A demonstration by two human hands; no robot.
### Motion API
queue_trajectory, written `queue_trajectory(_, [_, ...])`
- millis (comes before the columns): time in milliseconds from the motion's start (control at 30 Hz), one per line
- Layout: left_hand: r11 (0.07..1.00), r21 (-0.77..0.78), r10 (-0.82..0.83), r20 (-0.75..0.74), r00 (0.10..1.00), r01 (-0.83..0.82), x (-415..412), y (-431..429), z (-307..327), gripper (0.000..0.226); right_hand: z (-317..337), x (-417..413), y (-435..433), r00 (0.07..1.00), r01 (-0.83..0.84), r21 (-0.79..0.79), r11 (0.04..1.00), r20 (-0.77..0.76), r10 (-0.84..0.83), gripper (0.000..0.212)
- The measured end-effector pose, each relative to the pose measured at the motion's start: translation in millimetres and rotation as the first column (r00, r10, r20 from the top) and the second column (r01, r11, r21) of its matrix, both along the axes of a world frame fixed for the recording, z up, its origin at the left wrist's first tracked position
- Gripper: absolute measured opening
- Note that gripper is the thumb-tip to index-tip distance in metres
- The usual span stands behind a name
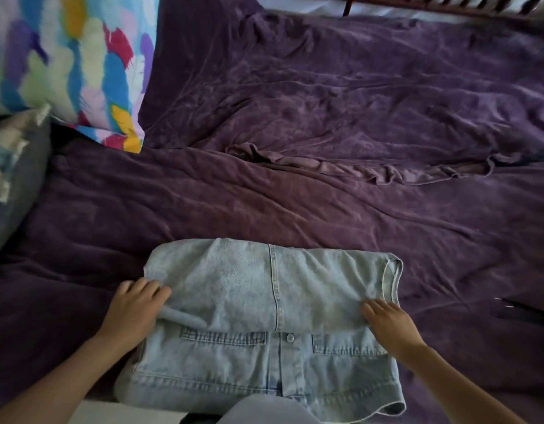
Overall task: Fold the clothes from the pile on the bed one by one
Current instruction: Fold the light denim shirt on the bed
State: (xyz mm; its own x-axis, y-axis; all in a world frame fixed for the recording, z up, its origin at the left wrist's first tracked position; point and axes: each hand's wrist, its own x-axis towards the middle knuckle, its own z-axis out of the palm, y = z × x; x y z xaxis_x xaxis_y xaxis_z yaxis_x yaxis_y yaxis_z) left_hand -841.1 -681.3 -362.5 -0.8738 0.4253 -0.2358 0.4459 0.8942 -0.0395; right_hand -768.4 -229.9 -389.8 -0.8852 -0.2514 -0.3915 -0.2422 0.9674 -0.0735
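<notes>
A pale blue denim garment [273, 325] lies on the purple bedspread [325, 102] at the near edge of the bed, about midway along it, its upper half turned down over the lower half so that the fold covers everything above the two stitched pocket flaps and the metal button [290, 337]. The person's left hand [136, 307] is at the left end of that turned-down layer, fingers curled over the cloth and gripping a bunched roll of it under the palm. The right hand [387, 321] is at the right end of the same layer, by the open armhole or cuff; its fingers lie stretched out on the denim and seem to press it down rather than pinch it, though the hand is a little blurred. Toward the far left corner a pillow printed with bright feather shapes [72, 62] leans up, and a grey pillow [14, 179] sits along the left edge. A rumpled strip of mauve cloth [341, 166] runs across the middle of the bed. A dark object [521, 313] lies near the right edge.
</notes>
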Motion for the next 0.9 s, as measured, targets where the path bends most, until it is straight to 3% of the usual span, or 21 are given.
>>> queue_trajectory(67, [0.992,-0.125,0.03,0.146,0.989,-0.012,-0.2,5.6,4.1,0.047,2.3,-0.9,-0.6,0.999,0.033,0.013,0.999,0.018,-0.034,0.063])
queue_trajectory(133, [0.959,-0.282,0.089,0.3,0.95,0.0,-2.0,8.5,5.4,0.053,4.2,-2.2,-5.6,0.995,-0.037,0.135,0.99,0.092,0.025,0.074])
queue_trajectory(233, [0.9,-0.435,0.234,0.52,0.821,0.019,-14.6,16.4,9.9,0.061,-2.7,-8.0,-12.7,0.932,-0.094,0.283,0.954,0.361,-0.016,0.07])
queue_trajectory(333, [0.922,-0.387,0.217,0.509,0.833,-0.003,-30.4,37.4,14.7,0.081,-9.4,-25.3,-26.3,0.914,0.006,0.288,0.958,0.386,-0.122,0.063])
queue_trajectory(500, [0.979,-0.203,0.101,0.332,0.938,-0.034,-77.1,75.6,-0.8,0.087,-21.9,-71.9,-37.6,0.981,0.157,0.197,0.968,0.084,-0.177,0.058])
queue_trajectory(667, [0.97,-0.23,0.2,0.58,0.79,-0.077,-117.0,68.5,-34.1,0.107,-37.3,-97.9,-22.7,0.94,0.214,0.224,0.951,0.217,-0.263,0.088])
queue_trajectory(767, [0.967,-0.247,0.195,0.546,0.815,-0.066,-122.6,63.0,-48.0,0.096,-46.1,-104.8,-16.7,0.959,0.18,0.28,0.943,0.162,-0.231,0.085])
queue_trajectory(833, [0.971,-0.238,0.126,0.428,0.895,-0.022,-125.6,63.8,-55.1,0.068,-50.8,-112.1,-13.8,0.956,0.186,0.297,0.937,0.163,-0.242,0.074])
queue_trajectory(900, [0.985,-0.173,0.095,0.39,0.916,-0.029,-129.3,63.7,-57.9,0.027,-48.5,-120.6,-10.2,0.932,0.223,0.299,0.928,0.215,-0.293,0.063])
